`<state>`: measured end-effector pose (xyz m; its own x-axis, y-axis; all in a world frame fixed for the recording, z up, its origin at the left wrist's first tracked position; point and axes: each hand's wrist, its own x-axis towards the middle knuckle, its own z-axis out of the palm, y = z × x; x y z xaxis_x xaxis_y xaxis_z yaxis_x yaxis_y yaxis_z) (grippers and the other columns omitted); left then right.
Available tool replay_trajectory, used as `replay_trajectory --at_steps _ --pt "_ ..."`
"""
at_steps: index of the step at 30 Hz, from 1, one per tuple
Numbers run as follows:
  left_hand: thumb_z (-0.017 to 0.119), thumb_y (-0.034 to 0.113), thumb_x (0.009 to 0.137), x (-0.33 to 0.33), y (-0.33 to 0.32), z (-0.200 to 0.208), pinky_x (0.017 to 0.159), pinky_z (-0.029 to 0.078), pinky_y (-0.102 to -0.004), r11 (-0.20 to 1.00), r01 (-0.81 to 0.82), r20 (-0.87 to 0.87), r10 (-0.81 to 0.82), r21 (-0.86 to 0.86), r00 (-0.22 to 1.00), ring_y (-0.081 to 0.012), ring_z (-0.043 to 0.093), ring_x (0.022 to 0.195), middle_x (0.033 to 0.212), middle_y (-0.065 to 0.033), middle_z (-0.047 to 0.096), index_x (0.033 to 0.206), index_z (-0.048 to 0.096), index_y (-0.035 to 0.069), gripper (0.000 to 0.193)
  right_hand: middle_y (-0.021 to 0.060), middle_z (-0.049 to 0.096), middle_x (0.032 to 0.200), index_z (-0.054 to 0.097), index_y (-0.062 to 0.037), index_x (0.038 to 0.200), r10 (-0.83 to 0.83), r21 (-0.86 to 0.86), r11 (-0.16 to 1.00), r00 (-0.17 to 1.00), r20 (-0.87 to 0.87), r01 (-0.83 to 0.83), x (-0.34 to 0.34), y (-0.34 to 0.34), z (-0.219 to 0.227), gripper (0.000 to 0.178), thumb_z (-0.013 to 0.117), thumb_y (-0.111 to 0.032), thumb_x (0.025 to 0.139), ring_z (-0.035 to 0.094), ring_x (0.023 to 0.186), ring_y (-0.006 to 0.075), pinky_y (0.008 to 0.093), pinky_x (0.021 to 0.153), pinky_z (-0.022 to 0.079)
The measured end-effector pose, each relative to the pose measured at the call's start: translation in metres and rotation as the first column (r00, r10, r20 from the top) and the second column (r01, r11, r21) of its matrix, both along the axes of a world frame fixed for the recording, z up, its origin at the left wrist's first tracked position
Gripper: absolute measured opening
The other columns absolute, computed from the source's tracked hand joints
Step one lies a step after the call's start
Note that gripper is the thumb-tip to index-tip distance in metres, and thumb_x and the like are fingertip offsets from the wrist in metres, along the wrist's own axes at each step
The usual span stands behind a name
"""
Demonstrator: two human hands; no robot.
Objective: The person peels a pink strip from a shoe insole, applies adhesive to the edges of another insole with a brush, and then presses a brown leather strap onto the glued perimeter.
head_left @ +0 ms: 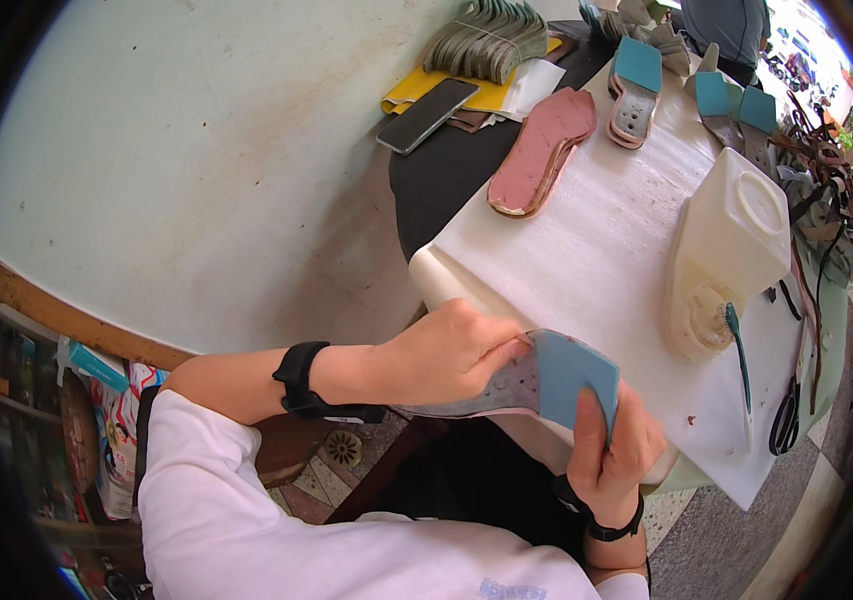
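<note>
Between my two hands is a shoe insole (pixel 571 372) with a light-blue heel part and a grey, speckled forepart that runs off behind my left forearm. My right hand (pixel 611 440) grips the blue end, thumb on top and fingers behind. At the seam where blue meets grey, my left hand (pixel 461 350) pinches the upper edge with closed fingertips. Whether anything small sits in that pinch is hidden. Beyond my hands, a stack of pink insoles (pixel 543 150) lies on the white sheet (pixel 596 255), with grey insoles with teal heels (pixel 636 75) farther back.
A cut-open plastic jug (pixel 736 230) on its side holds pale paste, and a toothbrush (pixel 739 350) leans out of it. Scissors (pixel 786 415) lie at the right edge. At the back left are a phone (pixel 428 115), yellow sheets (pixel 406 92) and a banded bundle of curved pieces (pixel 486 40).
</note>
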<state>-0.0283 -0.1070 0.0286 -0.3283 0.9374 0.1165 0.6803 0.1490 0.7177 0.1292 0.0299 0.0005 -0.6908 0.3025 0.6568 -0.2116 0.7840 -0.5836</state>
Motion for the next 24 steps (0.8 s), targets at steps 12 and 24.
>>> replay_trajectory --at_steps 12,24 --pt "0.068 0.011 0.075 0.005 -0.007 0.002 0.084 0.049 -0.0422 0.969 0.180 -0.683 -0.018 0.168 0.730 -0.0212 0.061 0.066 0.068 -0.0088 0.059 0.076 0.057 -0.002 0.017 0.0138 0.062 0.070 0.056 0.0075 0.095 -0.003 0.204 0.978 0.988 -0.155 0.035 0.014 -0.001 -0.016 0.024 0.060 0.001 0.072 0.057 0.049 0.0228 0.0291 0.046 0.043" --pt "0.064 0.028 0.079 0.000 -0.022 0.001 0.084 0.047 -0.0423 0.982 0.181 -0.777 -0.148 -0.044 0.612 -0.0202 0.051 0.051 0.054 -0.0042 0.048 0.064 0.053 0.006 0.029 0.0152 0.062 0.071 0.054 0.0103 0.096 0.080 0.197 0.979 0.978 -0.191 -0.042 0.015 -0.007 -0.021 0.028 0.058 0.005 0.070 0.061 0.054 0.0237 0.0286 0.048 0.048"
